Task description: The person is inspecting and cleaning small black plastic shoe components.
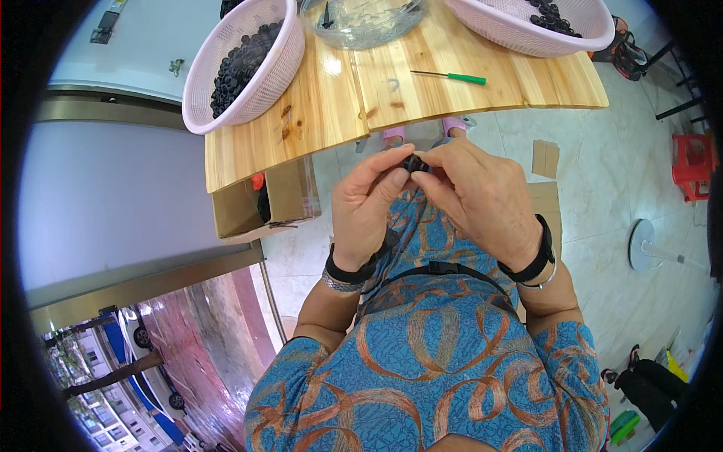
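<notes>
Both hands meet over the lap, the left hand and right hand pinching one small black ring-shaped part between their fingertips. Just beyond them lies a pale wooden tabletop, grain showing, bearing a green-handled screwdriver. Farther out, two pink perforated baskets hold heaps of black rings above a glossy tiled floor.

wooden table upper centre | pink basket of black parts upper left | second pink basket upper right | clear bowl top centre | green-handled screwdriver on the table, right of centre | open cardboard box under the table's left edge | red stool right edge
</notes>
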`<state>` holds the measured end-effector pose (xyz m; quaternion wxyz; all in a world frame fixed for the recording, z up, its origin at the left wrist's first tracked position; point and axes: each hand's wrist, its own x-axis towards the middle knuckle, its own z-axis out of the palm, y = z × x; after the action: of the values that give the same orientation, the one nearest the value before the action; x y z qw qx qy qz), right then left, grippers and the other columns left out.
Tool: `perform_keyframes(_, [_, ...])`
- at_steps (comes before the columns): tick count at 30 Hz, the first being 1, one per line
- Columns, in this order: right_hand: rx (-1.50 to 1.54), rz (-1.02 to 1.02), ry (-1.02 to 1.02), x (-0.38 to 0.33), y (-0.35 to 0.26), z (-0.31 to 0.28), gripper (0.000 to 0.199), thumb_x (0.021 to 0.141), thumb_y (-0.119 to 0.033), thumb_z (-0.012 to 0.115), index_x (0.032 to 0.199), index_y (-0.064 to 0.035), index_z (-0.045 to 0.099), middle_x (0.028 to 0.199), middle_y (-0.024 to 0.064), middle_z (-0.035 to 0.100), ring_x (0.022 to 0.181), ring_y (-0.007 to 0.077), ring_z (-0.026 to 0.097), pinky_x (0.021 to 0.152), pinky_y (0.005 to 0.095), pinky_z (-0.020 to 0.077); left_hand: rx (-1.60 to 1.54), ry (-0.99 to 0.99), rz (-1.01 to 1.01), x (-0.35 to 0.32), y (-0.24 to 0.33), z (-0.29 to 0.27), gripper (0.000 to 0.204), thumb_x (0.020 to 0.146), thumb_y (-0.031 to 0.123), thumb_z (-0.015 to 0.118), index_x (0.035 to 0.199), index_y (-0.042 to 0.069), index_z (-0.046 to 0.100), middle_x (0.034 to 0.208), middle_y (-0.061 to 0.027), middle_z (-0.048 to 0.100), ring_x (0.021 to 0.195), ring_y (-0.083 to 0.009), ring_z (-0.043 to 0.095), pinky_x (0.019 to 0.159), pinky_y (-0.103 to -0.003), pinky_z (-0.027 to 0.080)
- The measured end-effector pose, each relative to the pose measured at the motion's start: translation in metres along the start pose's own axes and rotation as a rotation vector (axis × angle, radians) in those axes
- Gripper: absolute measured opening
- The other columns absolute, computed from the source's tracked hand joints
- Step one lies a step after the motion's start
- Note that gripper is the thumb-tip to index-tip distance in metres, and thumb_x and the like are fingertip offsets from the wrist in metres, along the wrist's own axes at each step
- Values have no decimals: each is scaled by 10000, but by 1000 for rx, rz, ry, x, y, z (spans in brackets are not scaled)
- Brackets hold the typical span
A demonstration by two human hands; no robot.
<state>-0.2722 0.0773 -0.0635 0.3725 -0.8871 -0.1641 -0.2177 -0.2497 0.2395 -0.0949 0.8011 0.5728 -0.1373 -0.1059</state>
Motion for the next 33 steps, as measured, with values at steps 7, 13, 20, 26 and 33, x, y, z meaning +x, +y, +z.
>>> perform_keyframes(7, [14, 3, -7, -2, 1, -1, 169, 747, -136, 638, 813, -44, 512, 727, 88, 545, 584, 264, 576, 473, 338, 454, 37, 11, -33, -1, 1, 1, 263, 865, 20, 527, 1118, -54, 532, 1019, -111, 599, 913, -158, 578, 798, -275, 486])
perform_keyframes(13, [-32, -20, -16, -2, 0, -2, 169, 755, -143, 634, 810, -47, 506, 718, 89, 529, 588, 262, 573, 477, 335, 455, 302, -9, 75, -1, 1, -3, 249, 857, 15, 539, 1096, -52, 555, 1000, -107, 597, 908, -154, 571, 784, -266, 487])
perform_keyframes(20, [-53, -39, -14, -4, -1, 0, 178, 751, -154, 642, 800, -47, 508, 720, 85, 526, 597, 265, 568, 499, 336, 457, 271, 3, 64, -2, -1, -3, 236, 851, -4, 536, 1081, -38, 573, 1002, -97, 601, 863, -130, 574, 754, -237, 478])
perform_keyframes(26, [429, 168, 12, -8, 15, 10, 213, 714, -188, 710, 806, -46, 581, 665, 42, 539, 526, 154, 506, 463, 271, 401, -7, -35, -81, -5, -4, -3, 255, 865, 19, 520, 1108, -56, 539, 1012, -121, 601, 882, -163, 581, 777, -273, 487])
perform_keyframes(33, [629, 183, -268, -3, 28, -2, 287, 659, -220, 769, 816, -41, 609, 592, -25, 449, 524, 65, 396, 463, 216, 318, 8, -129, -151, -10, 2, -5, 228, 861, 17, 523, 1078, -47, 557, 988, -117, 606, 881, -150, 581, 778, -254, 479])
